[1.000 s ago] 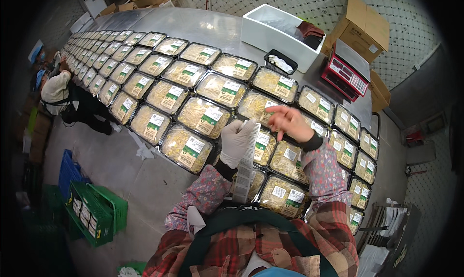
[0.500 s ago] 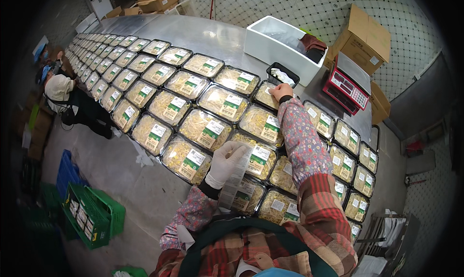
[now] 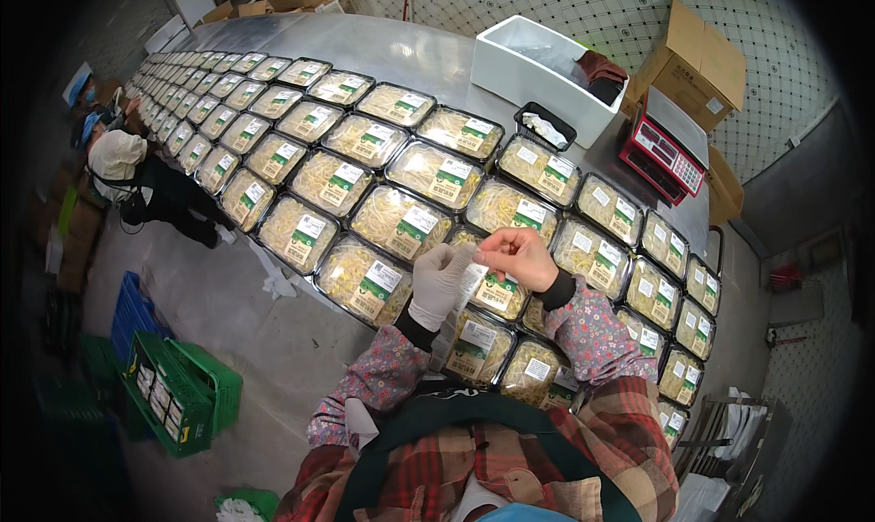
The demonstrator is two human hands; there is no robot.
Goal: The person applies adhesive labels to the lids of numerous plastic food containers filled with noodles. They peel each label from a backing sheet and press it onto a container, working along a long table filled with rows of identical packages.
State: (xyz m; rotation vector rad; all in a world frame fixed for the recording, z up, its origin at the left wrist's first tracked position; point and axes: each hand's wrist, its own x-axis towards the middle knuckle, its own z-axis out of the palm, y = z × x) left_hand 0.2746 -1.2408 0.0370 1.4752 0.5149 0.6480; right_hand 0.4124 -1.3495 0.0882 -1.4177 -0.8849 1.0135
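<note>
My left hand (image 3: pixel 436 287), in a white glove, is closed on a strip of white stickers (image 3: pixel 467 288) that hangs down over the packs. My bare right hand (image 3: pixel 521 259) meets it, thumb and forefinger pinched at the strip's upper end. Whether a sticker has come loose there is too small to tell. Below and around both hands lie black trays of bean sprouts (image 3: pixel 365 280) under clear film, each with a green, white and tan label. Several on the right, such as the far tray (image 3: pixel 540 169), also bear a small white sticker.
Rows of trays run along the metal table (image 3: pixel 383 43) to the far left, where two people stand. Behind the trays are a white foam box (image 3: pixel 547 84), a small black tray (image 3: pixel 545 126) and a red scale (image 3: pixel 663 148). Green crates (image 3: pixel 169 394) sit on the floor at left.
My right hand has come back from the far tray to the sticker strip at my left hand. That tray now shows a small white sticker. My left hand has shifted slightly right.
</note>
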